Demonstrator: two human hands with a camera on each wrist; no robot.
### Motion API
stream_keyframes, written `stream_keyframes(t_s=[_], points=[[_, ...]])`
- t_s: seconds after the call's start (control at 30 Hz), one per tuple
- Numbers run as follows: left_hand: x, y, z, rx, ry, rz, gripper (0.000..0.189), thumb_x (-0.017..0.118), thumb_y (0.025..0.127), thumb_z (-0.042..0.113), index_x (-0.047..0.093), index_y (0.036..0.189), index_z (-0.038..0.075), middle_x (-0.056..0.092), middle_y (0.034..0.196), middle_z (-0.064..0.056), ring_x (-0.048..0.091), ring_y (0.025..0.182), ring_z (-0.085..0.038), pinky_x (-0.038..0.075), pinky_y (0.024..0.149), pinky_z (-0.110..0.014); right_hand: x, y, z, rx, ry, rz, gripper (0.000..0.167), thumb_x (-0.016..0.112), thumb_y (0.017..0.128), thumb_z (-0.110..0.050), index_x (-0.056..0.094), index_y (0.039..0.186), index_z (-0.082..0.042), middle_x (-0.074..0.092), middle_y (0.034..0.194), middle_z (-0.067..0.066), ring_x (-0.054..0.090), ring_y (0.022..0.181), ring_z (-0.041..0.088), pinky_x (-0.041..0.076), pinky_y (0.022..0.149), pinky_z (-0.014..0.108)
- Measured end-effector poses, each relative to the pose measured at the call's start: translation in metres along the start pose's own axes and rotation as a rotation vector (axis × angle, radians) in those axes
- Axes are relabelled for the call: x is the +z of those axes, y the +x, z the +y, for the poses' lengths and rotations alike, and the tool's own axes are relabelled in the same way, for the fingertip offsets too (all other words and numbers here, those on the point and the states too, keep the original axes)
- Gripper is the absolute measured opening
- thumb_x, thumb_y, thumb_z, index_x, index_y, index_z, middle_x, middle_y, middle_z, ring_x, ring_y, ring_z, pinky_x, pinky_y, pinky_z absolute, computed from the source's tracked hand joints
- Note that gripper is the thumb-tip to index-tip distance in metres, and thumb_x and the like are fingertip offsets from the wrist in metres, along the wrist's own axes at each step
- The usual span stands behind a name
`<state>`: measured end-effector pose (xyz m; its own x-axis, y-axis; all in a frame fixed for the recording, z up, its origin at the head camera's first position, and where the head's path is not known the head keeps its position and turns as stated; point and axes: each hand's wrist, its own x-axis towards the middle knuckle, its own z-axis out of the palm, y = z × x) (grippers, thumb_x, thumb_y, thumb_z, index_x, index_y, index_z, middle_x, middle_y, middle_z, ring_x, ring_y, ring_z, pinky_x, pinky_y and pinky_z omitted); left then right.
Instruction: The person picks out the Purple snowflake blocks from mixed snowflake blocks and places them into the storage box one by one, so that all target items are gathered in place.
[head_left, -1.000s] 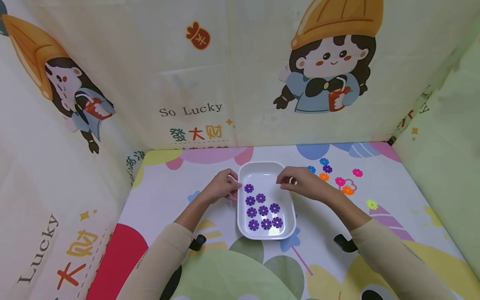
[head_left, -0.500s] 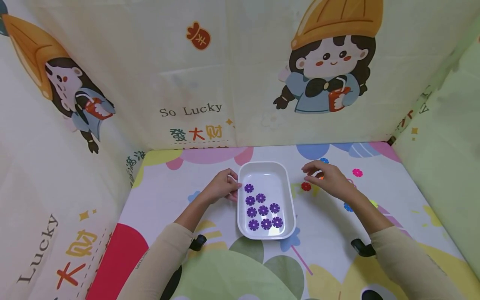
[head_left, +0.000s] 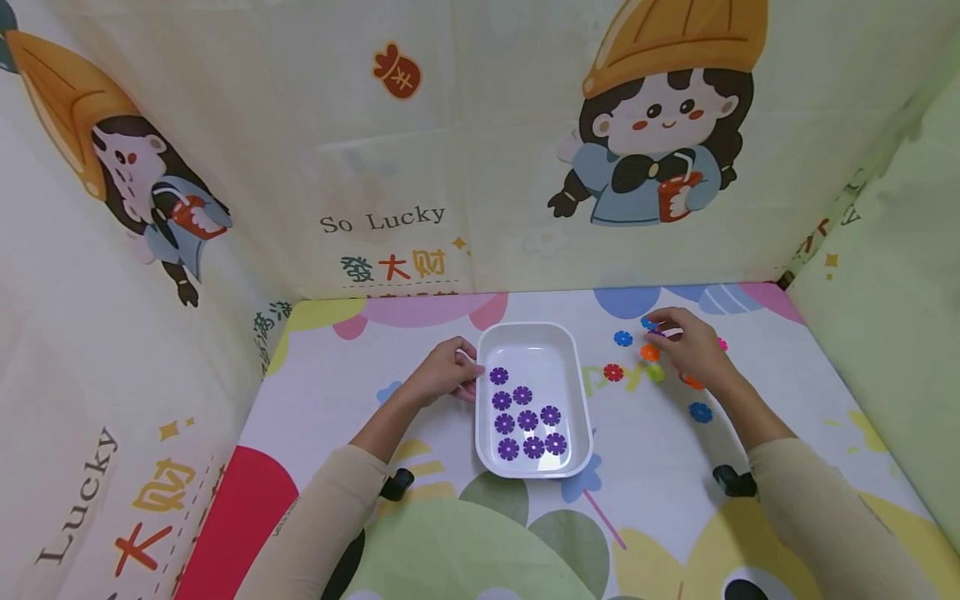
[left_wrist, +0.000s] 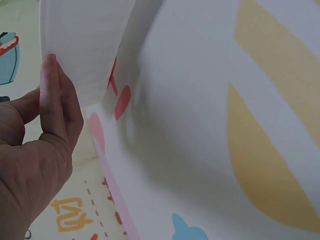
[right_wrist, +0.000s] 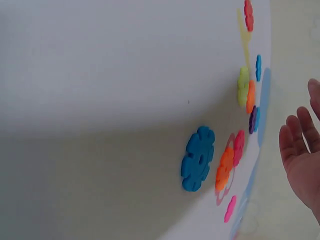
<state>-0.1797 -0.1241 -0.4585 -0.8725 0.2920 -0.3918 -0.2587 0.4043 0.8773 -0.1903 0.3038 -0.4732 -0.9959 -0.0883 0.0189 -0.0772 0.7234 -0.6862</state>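
A white tray [head_left: 536, 346] holds several purple flower-shaped plastic pieces [head_left: 527, 420] toward its left and near side. My left hand [head_left: 444, 371] grips the tray's left rim; in the left wrist view its fingers [left_wrist: 51, 95] lie against the outer wall. To the right, my right hand [head_left: 692, 348] is over the loose pieces, thumb and fingers apart and bent. Its fingertips overlap a loose purple piece [head_left: 656, 331] in the head view. From the right wrist, that purple piece lies on the cloth beside a blue one, with the hand above and nothing held.
Around the right hand lie blue [head_left: 622, 338], red [head_left: 612, 372], orange [head_left: 649, 352] and yellow-green [head_left: 655, 372] flower pieces. Another blue piece [head_left: 701, 412] is nearer me. Pink and orange ones are partly behind the hand. Printed cloth walls [head_left: 487, 167] stand at the back and sides.
My right hand has moved from over the tray's right rim rightward to the loose pieces, uncovering the red and yellow-green ones. The left hand and tray stay put.
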Motion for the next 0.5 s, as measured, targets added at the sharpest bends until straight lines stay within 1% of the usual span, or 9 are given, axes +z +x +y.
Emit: stream_keyframes(t_s=[0.03, 0.13, 0.2, 0.3, 0.4, 0.5], points=[[0.0, 0.0, 0.0, -0.002, 0.0, -0.001, 0.028, 0.067, 0.1, 0.006, 0.051, 0.122, 0.0, 0.069, 0.092, -0.019, 0.07, 0.061, -0.017, 0.068, 0.066, -0.045, -0.001, 0.001, 0.002, 0.022, 0.0, 0.014, 0.044, 0.069, 0.101, -0.019, 0.056, 0.14, -0.003, 0.059, 0.135, 0.023, 0.059, 0.12, 0.042, 0.058, 0.102, 0.058], [0.0, 0.0, 0.0, -0.002, 0.005, 0.002, 0.027, 0.067, 0.1, 0.006, 0.051, 0.121, 0.0, 0.07, 0.093, -0.02, 0.07, 0.061, -0.017, 0.068, 0.066, -0.044, -0.002, 0.005, 0.009, 0.095, -0.007, 0.041, 0.045, 0.067, 0.102, -0.022, 0.054, 0.142, -0.006, 0.056, 0.138, 0.023, 0.056, 0.124, 0.044, 0.056, 0.104, 0.061], [0.0, 0.0, 0.0, -0.002, 0.006, 0.005, 0.027, 0.067, 0.1, 0.006, 0.051, 0.121, 0.001, 0.069, 0.091, -0.018, 0.07, 0.061, -0.017, 0.068, 0.066, -0.045, -0.002, 0.008, 0.012, 0.132, -0.011, 0.048, 0.045, 0.066, 0.103, -0.023, 0.054, 0.143, -0.007, 0.056, 0.139, 0.023, 0.055, 0.126, 0.044, 0.056, 0.105, 0.061], [0.0, 0.0, -0.001, 0.001, 0.008, 0.007, 0.027, 0.067, 0.1, 0.006, 0.051, 0.121, 0.0, 0.069, 0.089, -0.016, 0.07, 0.061, -0.017, 0.068, 0.065, -0.045, -0.001, 0.013, 0.015, 0.18, -0.019, 0.037, 0.046, 0.065, 0.104, -0.025, 0.053, 0.143, -0.005, 0.056, 0.138, 0.024, 0.054, 0.126, 0.044, 0.057, 0.104, 0.059], [-0.001, 0.0, -0.001, -0.003, 0.006, 0.006, 0.027, 0.067, 0.1, 0.006, 0.051, 0.121, 0.001, 0.068, 0.089, -0.015, 0.07, 0.062, -0.017, 0.068, 0.067, -0.045, 0.002, 0.017, 0.016, 0.223, -0.043, 0.022, 0.046, 0.065, 0.103, -0.025, 0.052, 0.142, -0.003, 0.057, 0.134, 0.025, 0.054, 0.124, 0.044, 0.059, 0.102, 0.057], [-0.001, 0.0, -0.001, -0.007, 0.003, 0.003, 0.028, 0.067, 0.1, 0.006, 0.051, 0.122, 0.001, 0.069, 0.09, -0.016, 0.07, 0.062, -0.017, 0.068, 0.068, -0.046, 0.004, 0.019, 0.017, 0.249, -0.064, 0.005, 0.046, 0.066, 0.103, -0.025, 0.052, 0.139, 0.0, 0.058, 0.13, 0.027, 0.056, 0.119, 0.044, 0.061, 0.099, 0.055]])
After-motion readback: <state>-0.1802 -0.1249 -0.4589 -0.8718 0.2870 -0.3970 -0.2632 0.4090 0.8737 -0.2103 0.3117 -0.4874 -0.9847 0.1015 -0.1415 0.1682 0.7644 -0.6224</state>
